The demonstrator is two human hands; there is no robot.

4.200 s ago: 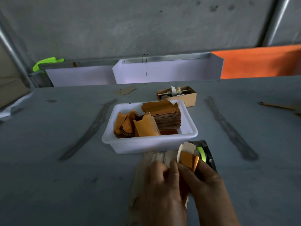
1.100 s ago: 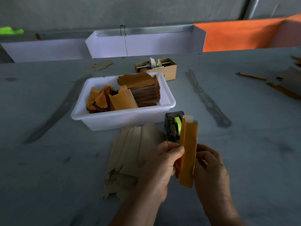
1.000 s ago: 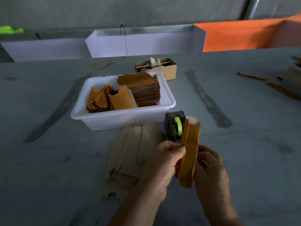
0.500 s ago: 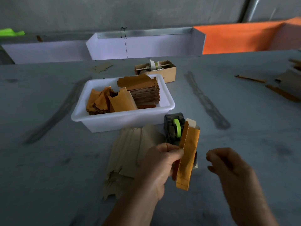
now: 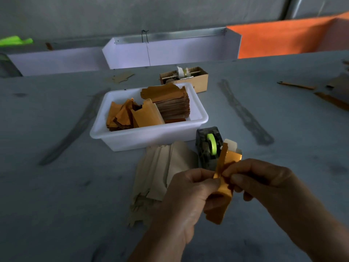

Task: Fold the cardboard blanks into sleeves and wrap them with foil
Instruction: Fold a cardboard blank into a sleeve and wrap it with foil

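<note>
A folded cardboard sleeve wrapped in gold-orange foil (image 5: pixel 221 201) stands nearly upright above the table, its pale cardboard top showing past the foil. My left hand (image 5: pixel 187 197) grips its left side with thumb on top. My right hand (image 5: pixel 264 182) pinches the foil near the sleeve's upper part from the right. A fan of plain cardboard blanks (image 5: pixel 162 167) lies flat on the table just left of my hands. A white plastic tub (image 5: pixel 151 137) behind them holds a stack of foil sheets (image 5: pixel 170 103) and several crumpled or wrapped gold pieces (image 5: pixel 132 116).
A dark tape dispenser with a green roll (image 5: pixel 209 146) sits right behind the sleeve. A small cardboard box with a spool (image 5: pixel 185 76) stands behind the tub. White and orange panels (image 5: pixel 170 52) line the table's far edge. Pencils and cardboard scraps (image 5: pixel 321 91) lie far right.
My right hand, which had let go and drawn away to the right, has come back and pinches the foil on the sleeve. The sleeve has tipped slightly and sits lower in my left hand.
</note>
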